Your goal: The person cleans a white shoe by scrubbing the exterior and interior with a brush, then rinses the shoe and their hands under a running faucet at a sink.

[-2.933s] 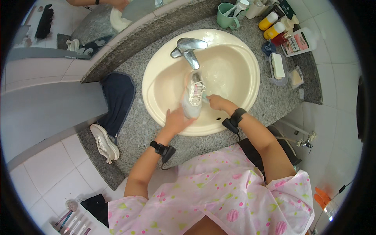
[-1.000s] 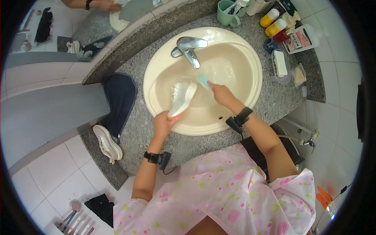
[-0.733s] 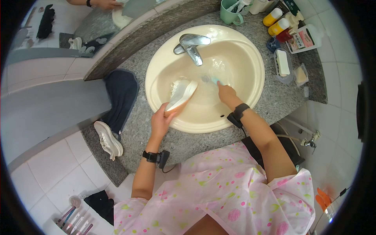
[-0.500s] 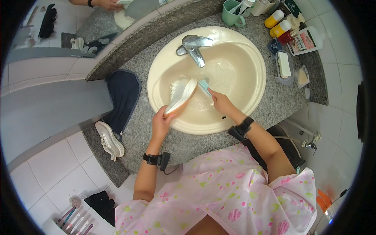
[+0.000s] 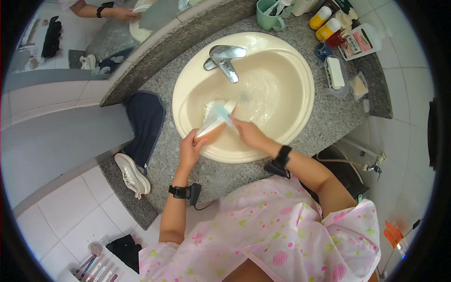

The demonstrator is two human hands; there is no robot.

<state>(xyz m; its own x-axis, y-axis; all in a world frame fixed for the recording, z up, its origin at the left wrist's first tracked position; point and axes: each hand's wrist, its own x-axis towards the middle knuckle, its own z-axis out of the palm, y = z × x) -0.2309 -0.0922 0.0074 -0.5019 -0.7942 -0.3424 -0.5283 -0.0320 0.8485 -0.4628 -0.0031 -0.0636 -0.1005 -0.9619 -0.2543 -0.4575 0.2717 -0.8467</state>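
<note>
A white shoe (image 5: 212,123) with a tan sole is held over the left part of the cream sink (image 5: 307,80). My left hand (image 5: 189,149) grips the shoe at its near end, fingers closed round it. In my right hand (image 5: 251,137) is a light blue brush (image 5: 223,114), pressed against the side of the shoe and slightly blurred. The brush's bristles are hidden. The chrome faucet (image 5: 224,60) stands at the back of the basin, beyond the shoe. Water glistens on the basin's bottom.
Another white shoe (image 5: 132,176) rests at the counter's left edge, beside a dark blue cloth (image 5: 145,123). Along the back right stand a green mug (image 5: 269,18), yellow bottles (image 5: 324,24), a white jug (image 5: 361,43) and a soap dish (image 5: 335,75). A mirror (image 5: 89,35) lines the upper left.
My right hand has moved left, bringing the brush from beside the shoe onto it. The left hand keeps its hold. The view has shifted slightly.
</note>
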